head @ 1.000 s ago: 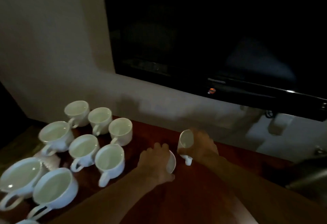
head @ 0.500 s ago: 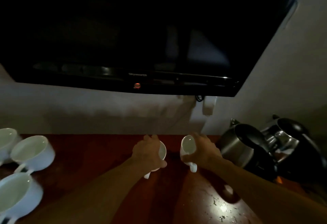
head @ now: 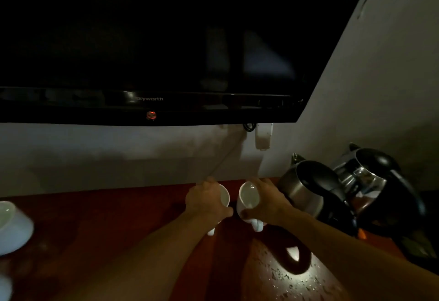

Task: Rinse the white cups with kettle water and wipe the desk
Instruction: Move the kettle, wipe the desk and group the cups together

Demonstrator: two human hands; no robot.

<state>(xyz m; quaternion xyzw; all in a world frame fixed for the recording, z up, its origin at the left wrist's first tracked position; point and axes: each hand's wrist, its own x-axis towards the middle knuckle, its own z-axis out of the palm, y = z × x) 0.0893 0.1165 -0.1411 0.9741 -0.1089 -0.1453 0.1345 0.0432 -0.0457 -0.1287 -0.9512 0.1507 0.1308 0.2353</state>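
Dim scene, lots lost in shadow. Left hand wraps a white cup from the back, fingers curled over it — only the rim edge and a bit of handle below the wrist show, the rest is behind the hand. Right hand grips a second white cup, tilted so its mouth faces left toward the other cup; the inside is visible, its handle pokes out under the palm. The two cups sit just beside each other above the red-brown desk; cannot tell whether either touches the surface. Just right of the right hand is a steel kettle with a black lid, and behind it a second kettle with a black handle, its base lost in the dark. Water droplets glint on the desk near the bottom, next to a bright reflected spot. At the left edge another white cup is cut off by the frame and blurred; a further pale shape at the bottom-left corner is too cropped to identify. A dark television fills the upper frame, brand text readable on its bezel, red standby light below it. A cable and a white wall socket sit under its right corner — detail is murky.
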